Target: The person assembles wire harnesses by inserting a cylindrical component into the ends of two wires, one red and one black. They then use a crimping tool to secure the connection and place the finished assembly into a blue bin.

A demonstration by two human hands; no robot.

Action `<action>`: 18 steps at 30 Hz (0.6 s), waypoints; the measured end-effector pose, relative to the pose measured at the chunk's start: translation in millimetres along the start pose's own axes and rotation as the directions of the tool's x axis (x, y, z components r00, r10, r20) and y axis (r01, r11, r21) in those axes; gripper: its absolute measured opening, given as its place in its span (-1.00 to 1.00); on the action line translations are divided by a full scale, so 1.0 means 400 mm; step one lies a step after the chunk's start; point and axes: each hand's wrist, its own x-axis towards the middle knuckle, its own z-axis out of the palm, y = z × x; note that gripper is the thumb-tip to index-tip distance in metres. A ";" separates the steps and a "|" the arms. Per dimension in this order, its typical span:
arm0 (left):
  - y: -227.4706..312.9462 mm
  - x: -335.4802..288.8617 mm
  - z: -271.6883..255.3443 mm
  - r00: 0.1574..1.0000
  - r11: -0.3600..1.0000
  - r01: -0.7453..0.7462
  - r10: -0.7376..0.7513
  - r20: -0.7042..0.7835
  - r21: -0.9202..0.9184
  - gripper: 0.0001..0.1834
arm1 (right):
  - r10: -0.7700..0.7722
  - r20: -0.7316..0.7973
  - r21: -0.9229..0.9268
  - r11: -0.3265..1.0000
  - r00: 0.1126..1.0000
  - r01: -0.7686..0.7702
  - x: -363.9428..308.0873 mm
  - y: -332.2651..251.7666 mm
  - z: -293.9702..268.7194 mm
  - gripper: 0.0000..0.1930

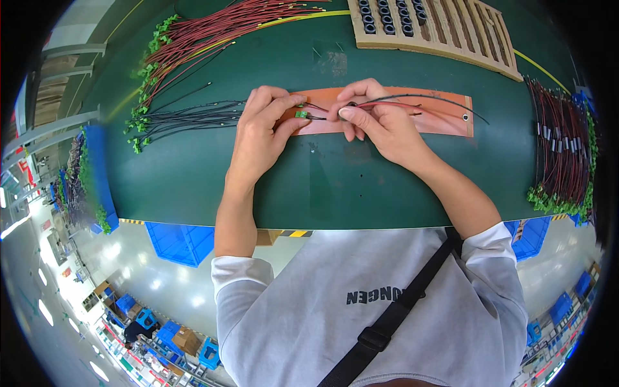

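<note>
Left grip [261, 132]: thumb and forefinger slightly parted at a small green connector [301, 115]; whether pinched, cannot tell. Right grip [390, 126]: thumb closed against fingers on a small black ring [349, 105]; red and black wires [393, 103] extending rightward. Under both grips: orange strip [448, 117], green bench [412, 193]. Left of left grip: black wire bundle [187, 119]. Beyond right grip: tan slotted tray [419, 44].

From here: passage over green table [393, 200] between forearms [459, 190]; black wires [187, 120] block left, slotted tray [412, 48] far side; right cables' [560, 151] extent unclear.
</note>
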 end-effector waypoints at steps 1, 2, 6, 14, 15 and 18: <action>0.000 -0.001 0.000 1.000 1.000 0.008 -0.008 0.007 -0.009 -0.58 | -0.005 -0.016 -0.044 0.999 1.000 0.005 -0.001 -0.008 0.004 -0.74; -0.001 -0.003 0.001 1.000 1.000 0.017 -0.016 0.014 -0.019 -0.59 | -0.011 -0.032 -0.089 0.996 0.999 0.008 -0.001 -0.017 0.013 -0.75; 0.008 0.005 -0.006 0.996 0.995 -0.084 0.085 -0.011 0.049 -0.62 | -0.033 -0.037 -0.164 0.986 0.999 0.026 -0.003 -0.016 0.023 -0.81; 0.148 0.023 0.000 0.688 0.483 -0.648 0.703 0.181 0.589 -0.61 | -0.420 0.006 -0.602 0.723 0.908 0.339 0.014 0.025 0.017 -0.85; 0.131 0.049 0.009 0.690 0.461 -0.643 0.695 0.202 0.612 -0.61 | -0.313 -0.015 -0.542 0.800 0.950 0.255 0.007 0.022 0.014 -0.84; 0.077 0.070 0.011 0.702 0.444 -0.603 0.690 0.176 0.663 -0.57 | -0.107 -0.022 -0.396 0.914 0.994 0.090 -0.001 -0.039 0.023 -0.81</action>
